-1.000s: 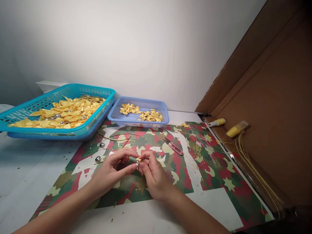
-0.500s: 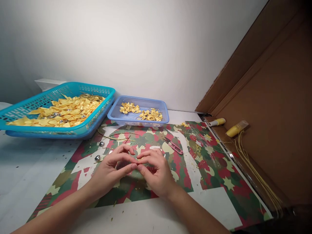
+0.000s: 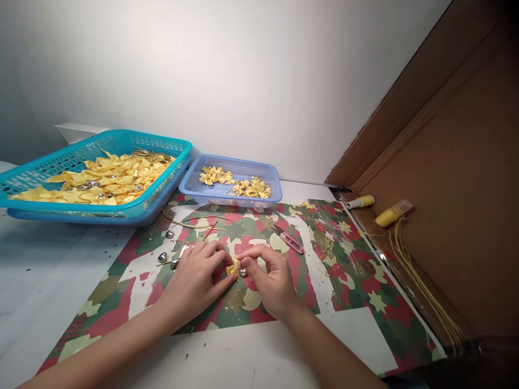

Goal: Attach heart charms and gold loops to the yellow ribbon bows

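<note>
Between my hands, over the patterned sheet, is a small yellow ribbon piece point(image 3: 232, 268) with a silver heart bead point(image 3: 243, 273) beside it. My left hand point(image 3: 198, 278) is closed on the ribbon piece from the left. Thumb and forefinger of my right hand point(image 3: 270, 276) are pinched at its right side, just above the bead; what they pinch is too small to make out. Left of my left hand lie loose silver hearts point(image 3: 163, 257), one partly hidden by it. Pink thread snips point(image 3: 290, 240) lie beyond my right hand.
A turquoise basket point(image 3: 133, 206) of yellow ribbon pieces stands at the left. A smaller blue basket point(image 3: 239, 202) holds ribbon flowers near the wall. Thin gold cords point(image 3: 190, 224) lie before it. Yellow cords point(image 3: 421, 294) and a yellow roll point(image 3: 391, 214) lie by the cardboard at right.
My hands have parted slightly, and the yellow ribbon piece and a silver heart now show between them. My left hand has turned more palm down.
</note>
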{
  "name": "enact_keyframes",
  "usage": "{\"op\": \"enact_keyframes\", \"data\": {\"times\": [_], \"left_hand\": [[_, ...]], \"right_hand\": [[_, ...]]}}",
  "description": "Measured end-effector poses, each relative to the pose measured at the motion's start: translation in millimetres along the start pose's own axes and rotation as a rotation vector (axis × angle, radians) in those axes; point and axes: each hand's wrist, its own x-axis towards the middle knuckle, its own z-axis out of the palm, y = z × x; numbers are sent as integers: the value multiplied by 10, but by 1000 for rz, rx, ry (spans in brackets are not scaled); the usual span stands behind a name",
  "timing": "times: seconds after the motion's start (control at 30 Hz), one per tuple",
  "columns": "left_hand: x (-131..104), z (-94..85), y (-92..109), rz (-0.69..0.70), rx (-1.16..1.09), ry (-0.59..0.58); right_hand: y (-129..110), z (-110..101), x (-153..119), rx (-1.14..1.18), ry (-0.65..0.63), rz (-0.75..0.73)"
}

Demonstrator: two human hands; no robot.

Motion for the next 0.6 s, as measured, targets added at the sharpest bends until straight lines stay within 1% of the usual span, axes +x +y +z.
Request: {"op": "enact_keyframes", "data": {"times": [0.1, 0.2, 0.3, 0.37, 0.43, 0.5, 0.6], "left_hand": [[11, -12, 12, 9, -53, -26], [11, -61, 21, -15, -209, -27], [-2, -97, 28, -116, -416, 12], [-14, -106, 29, -203, -546, 26], [-23, -111, 30, -282, -669, 15], [-27, -122, 39, -326, -775, -3], [-31, -150, 76, -343, -868, -9]], "right_hand": [[1, -16, 12, -34, -8, 26], [-10, -43, 33, -128, 6, -24], [-16, -57, 44, -199, 1, -69], [-13, -56, 43, -225, -10, -51], [-6, -47, 38, -241, -15, -19], [2, -33, 30, -244, -24, 2], [12, -3, 14, -248, -25, -10]]}}
